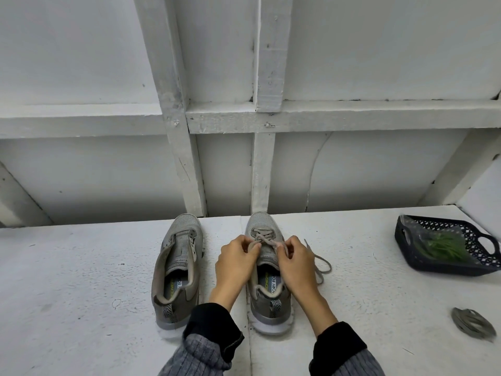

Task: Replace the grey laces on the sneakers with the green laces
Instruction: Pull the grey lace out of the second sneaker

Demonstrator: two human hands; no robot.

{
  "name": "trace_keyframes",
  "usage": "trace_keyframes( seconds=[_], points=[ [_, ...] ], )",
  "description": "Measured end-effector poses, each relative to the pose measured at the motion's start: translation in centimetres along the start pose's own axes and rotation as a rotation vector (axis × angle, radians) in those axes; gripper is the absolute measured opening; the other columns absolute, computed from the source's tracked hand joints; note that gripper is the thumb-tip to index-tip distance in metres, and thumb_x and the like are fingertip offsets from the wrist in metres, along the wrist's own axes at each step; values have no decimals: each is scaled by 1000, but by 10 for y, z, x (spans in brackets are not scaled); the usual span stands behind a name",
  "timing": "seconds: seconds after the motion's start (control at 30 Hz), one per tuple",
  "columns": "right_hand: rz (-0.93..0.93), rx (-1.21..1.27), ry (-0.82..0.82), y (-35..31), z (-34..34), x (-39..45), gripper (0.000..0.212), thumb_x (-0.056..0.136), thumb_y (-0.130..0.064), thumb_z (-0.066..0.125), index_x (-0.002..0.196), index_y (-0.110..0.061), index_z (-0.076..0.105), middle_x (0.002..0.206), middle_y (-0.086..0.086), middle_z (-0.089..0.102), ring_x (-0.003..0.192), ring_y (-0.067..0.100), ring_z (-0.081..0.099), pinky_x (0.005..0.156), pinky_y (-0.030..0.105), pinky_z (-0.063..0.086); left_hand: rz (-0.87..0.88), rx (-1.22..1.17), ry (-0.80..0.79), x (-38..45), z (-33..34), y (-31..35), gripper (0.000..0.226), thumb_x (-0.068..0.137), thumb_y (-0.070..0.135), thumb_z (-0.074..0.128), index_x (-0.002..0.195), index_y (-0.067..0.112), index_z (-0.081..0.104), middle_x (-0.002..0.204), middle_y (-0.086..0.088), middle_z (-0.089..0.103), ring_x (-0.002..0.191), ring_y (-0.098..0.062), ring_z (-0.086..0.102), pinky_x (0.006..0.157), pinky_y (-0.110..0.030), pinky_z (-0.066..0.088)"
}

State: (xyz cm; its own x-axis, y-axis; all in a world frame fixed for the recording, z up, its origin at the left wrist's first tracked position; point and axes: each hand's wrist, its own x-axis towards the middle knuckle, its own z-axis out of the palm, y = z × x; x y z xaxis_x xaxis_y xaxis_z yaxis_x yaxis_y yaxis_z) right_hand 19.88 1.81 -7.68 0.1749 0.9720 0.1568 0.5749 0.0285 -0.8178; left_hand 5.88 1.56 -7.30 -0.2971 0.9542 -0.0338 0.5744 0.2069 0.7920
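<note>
Grey lace (pixel 267 241) seemingly pinched between both hands' grips, atop right sneaker (pixel 267 280).

- Two grey sneakers: a left sneaker (pixel 177 270) with no lace, and a right sneaker (pixel 267 275) with a grey lace (pixel 320 263) partly threaded.
- Two hands: the left hand (pixel 235 263) and right hand (pixel 294 263), each pinching that lace.
- One loose bundle (pixel 473 323) of grey lace on the worktop (pixel 81 280).
- One dark basket (pixel 444 244).
- One clear bag of green laces (pixel 440 246) in it; their number cannot be told.
</note>
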Motion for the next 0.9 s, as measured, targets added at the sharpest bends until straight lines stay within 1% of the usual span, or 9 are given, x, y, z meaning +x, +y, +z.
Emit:
trace_keyframes(
  seconds=[0.07, 0.13, 0.3, 0.37, 0.5, 0.67, 0.73, 0.8, 0.9],
  points=[
    [78, 59, 50, 0, 1, -2, 27, 94, -20, 57, 70, -9, 49, 60, -2, 50, 55, 6, 43, 49, 19, 30, 24, 79, 59, -5, 3, 1, 21, 92, 45, 55, 92, 25, 62, 92, 3, 69, 90, -25, 62, 69, -33, 44],
    [145, 110, 77, 2, 3, -3, 29, 94, -20, 57, 69, -9, 49, 60, -1, 51, 55, 8, 44, 50, 17, 31, 9, 76, 102, -7, 5, 1, 24, 94, 43, 52, 95, 21, 61, 95, -3, 69, 92, -30, 62, 70, -35, 43],
    [276, 235, 179, 2, 11, -3, 30, 93, -19, 58, 67, -5, 51, 60, 3, 53, 60, 22, 47, 51, 25, 32, -70, -103, 205, -16, 10, 6, 21, 94, 34, 53, 88, 15, 59, 88, -6, 69, 87, -33, 60, 68, -34, 36],
    [308, 276, 197, 3, 14, -3, 32, 93, -19, 59, 66, -5, 50, 60, 4, 52, 60, 22, 46, 53, 29, 33, -70, -127, 237, -19, 11, 8, 21, 95, 33, 53, 86, 15, 58, 85, -4, 68, 85, -33, 60, 68, -34, 35],
    [271, 329, 194, 4, 13, -3, 33, 93, -19, 61, 63, -11, 50, 61, 2, 54, 60, 17, 48, 50, 16, 34, -58, -72, 211, -16, 10, 9, 20, 94, 38, 53, 87, 19, 57, 87, -1, 68, 81, -30, 57, 67, -34, 35],
    [203, 333, 157, -3, 7, 3, 27, 90, -18, 66, 67, -9, 54, 61, -2, 56, 58, 9, 50, 53, 9, 36, -28, -33, 181, -4, 3, 5, 16, 89, 43, 56, 86, 27, 59, 86, 4, 70, 86, -28, 63, 73, -36, 48],
    [187, 347, 177, -1, 9, 2, 29, 89, -21, 67, 67, -10, 52, 61, -2, 55, 57, 8, 49, 52, 10, 37, 34, 23, 143, -1, 2, 5, 10, 90, 40, 56, 95, 31, 57, 91, 7, 69, 90, -23, 63, 74, -36, 48],
    [184, 357, 197, 2, 11, 0, 33, 90, -25, 66, 66, -11, 50, 59, -2, 53, 54, 7, 46, 52, 13, 36, 167, 95, 104, 2, 3, 5, 18, 92, 33, 56, 110, 29, 55, 108, 7, 63, 99, -19, 59, 79, -37, 48],
    [174, 344, 190, 4, 12, 0, 36, 93, -28, 62, 64, -11, 47, 56, -2, 49, 53, 8, 41, 50, 18, 33, 432, 271, 65, 8, 6, 9, 32, 93, 23, 56, 125, 25, 53, 130, 6, 51, 119, -20, 46, 101, -39, 37]
  ],
)
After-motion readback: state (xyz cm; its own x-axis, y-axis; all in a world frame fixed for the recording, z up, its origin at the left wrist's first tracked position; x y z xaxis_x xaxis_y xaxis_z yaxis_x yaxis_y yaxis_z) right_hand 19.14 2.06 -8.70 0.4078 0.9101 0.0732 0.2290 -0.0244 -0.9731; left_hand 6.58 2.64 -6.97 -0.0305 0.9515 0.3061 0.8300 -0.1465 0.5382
